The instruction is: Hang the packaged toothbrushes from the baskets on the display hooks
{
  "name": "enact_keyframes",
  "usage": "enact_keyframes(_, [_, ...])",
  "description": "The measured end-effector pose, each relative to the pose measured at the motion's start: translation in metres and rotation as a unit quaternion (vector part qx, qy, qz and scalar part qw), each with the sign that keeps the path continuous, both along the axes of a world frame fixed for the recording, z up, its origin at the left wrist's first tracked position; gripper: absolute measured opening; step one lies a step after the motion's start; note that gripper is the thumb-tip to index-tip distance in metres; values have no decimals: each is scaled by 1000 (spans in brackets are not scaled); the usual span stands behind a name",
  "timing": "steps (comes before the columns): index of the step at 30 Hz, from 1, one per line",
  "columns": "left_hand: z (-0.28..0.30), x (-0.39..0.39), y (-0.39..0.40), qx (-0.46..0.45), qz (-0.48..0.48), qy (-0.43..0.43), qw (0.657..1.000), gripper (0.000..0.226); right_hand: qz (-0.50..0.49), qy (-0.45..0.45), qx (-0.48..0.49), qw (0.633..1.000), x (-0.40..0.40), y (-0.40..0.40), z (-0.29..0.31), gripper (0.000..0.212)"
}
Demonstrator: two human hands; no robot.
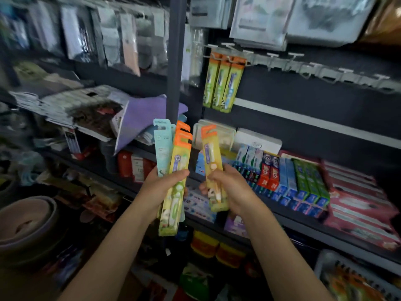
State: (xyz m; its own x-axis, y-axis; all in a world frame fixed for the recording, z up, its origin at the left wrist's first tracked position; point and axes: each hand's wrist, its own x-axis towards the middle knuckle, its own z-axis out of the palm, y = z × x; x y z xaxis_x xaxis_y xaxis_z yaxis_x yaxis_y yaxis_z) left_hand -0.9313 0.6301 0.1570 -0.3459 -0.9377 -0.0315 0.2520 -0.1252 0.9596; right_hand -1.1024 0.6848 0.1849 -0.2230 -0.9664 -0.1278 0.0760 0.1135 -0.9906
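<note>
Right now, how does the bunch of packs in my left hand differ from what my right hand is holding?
The left hand grips a thicker bunch: several orange-topped yellow packs plus pale blue packs behind. The right hand holds a thinner bundle, only orange-topped yellow packs, apparently two. The left bunch reaches higher and hangs lower than the right bundle. Both are held roughly upright, hang tabs on top.

A: What's the left hand (161, 187) got?
B: A fanned bundle of orange-topped yellow toothbrush packs (176, 181), a pale blue pack (162, 146) behind, its grip curled round them.
A: The right hand (227, 187)?
B: At three o'clock of it, pinching one yellow pack (213, 168). Three matching packs (222, 83) hang on white display hooks (303, 64) at one o'clock.
</note>
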Motion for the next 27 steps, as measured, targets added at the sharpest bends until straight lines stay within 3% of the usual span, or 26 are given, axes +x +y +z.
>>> enact_keyframes(6, [23, -14, -37, -48, 37, 4, 998, 26, -35, 15, -80, 996, -15, -35, 21, 28])
enact_keyframes(11, [43, -38, -66, -93, 79, -15, 992, 22, -26, 38, -88, 995, -44, -77, 40, 13])
enact_keyframes(17, [61, -76, -100, -137, 129, -44, 981, 26, -9, 46, -105, 993, -88, -145, 56, 18])
enact_keyframes(22, [62, -102, -119, -123, 118, -63, 983, 32, -8, 90, -130, 987, -115, -200, 66, 17])
enact_keyframes(27, [68, -127, -129, -67, 95, -49, 992, 24, -2, 99, -141, 985, -127, -233, 73, 19])
